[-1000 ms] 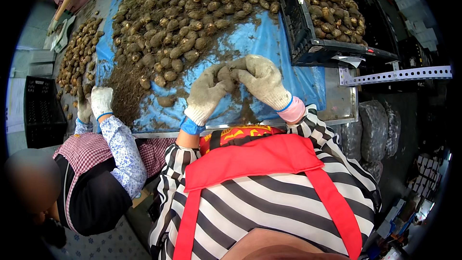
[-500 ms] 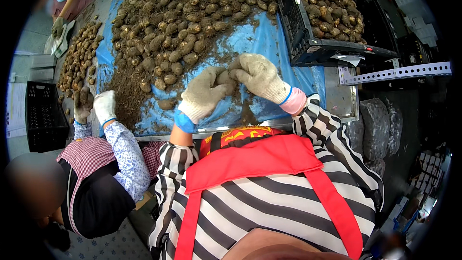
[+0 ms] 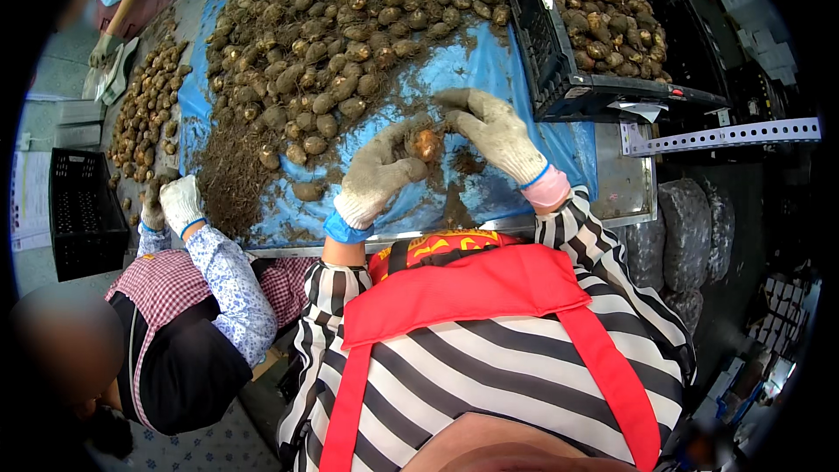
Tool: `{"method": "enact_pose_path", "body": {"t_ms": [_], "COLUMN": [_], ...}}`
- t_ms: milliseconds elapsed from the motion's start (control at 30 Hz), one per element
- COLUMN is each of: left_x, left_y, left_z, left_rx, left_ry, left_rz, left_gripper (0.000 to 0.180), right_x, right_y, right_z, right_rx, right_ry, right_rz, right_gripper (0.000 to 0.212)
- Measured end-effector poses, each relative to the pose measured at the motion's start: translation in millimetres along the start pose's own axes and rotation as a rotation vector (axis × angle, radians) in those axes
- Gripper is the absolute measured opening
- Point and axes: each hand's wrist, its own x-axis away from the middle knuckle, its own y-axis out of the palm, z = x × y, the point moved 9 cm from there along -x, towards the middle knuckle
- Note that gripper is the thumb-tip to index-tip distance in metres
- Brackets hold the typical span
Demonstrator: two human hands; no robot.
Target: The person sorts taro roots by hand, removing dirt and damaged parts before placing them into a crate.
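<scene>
My left hand [image 3: 377,177], in a soiled white knit glove, is closed around a small taro [image 3: 426,145] whose orange-brown end faces up between thumb and fingers. Just right of it, my right hand [image 3: 495,133], gloved alike, is open with its fingers stretched toward the taro. A dark clump of root fibres [image 3: 469,160] shows below the right fingers. Beyond my hands a large heap of hairy, soil-covered taros [image 3: 323,61] covers the blue plastic sheet [image 3: 551,153]. A single taro [image 3: 308,190] lies left of my left wrist.
A black crate [image 3: 559,92] full of taros stands at the far right, beside a perforated metal bar [image 3: 725,131]. Loose soil and roots [image 3: 229,179] lie at left. A co-worker's gloved hands [image 3: 181,201] work close on my left, near another black crate [image 3: 86,214]. Another person stands far left.
My hands have moved apart from the taro they both gripped. The taro stays in my left hand, its orange-brown end now exposed. A clump of fibres has appeared below my right hand.
</scene>
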Motion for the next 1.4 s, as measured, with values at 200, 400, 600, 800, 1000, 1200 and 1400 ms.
{"method": "enact_pose_path", "body": {"t_ms": [200,400,600,800,1000,1200,1400], "left_x": [-3,-1,-2,4,4,-1,7], "left_y": [1,2,-12,-2,-10,-8,13], "left_z": [0,8,-6,2,0,-6,20], "left_rx": [-0.027,-0.169,-0.392,-0.367,-0.465,-0.477,-0.641], "left_ry": [0.02,0.088,0.113,0.029,0.096,0.026,-0.081], "left_rz": [0.037,0.1,0.275,0.185,0.205,0.145,0.053], "left_gripper": [0.066,0.067,0.068,0.063,0.061,0.057,0.051], "right_x": [20,17,21,18,5,16,14], "right_y": [12,15,16,16,11,21,36], "right_z": [-16,-18,-35,-44,11,-42,-52], "right_rx": [-0.231,-0.032,0.005,0.418,0.012,0.001,0.454], "right_ry": [0.057,-0.031,-0.103,-0.345,-0.028,-0.113,-0.519], "right_rz": [-0.071,0.021,0.04,0.16,-0.018,-0.241,-0.063], "right_gripper": [0.031,0.021,0.014,0.01,0.025,0.028,0.017]}}
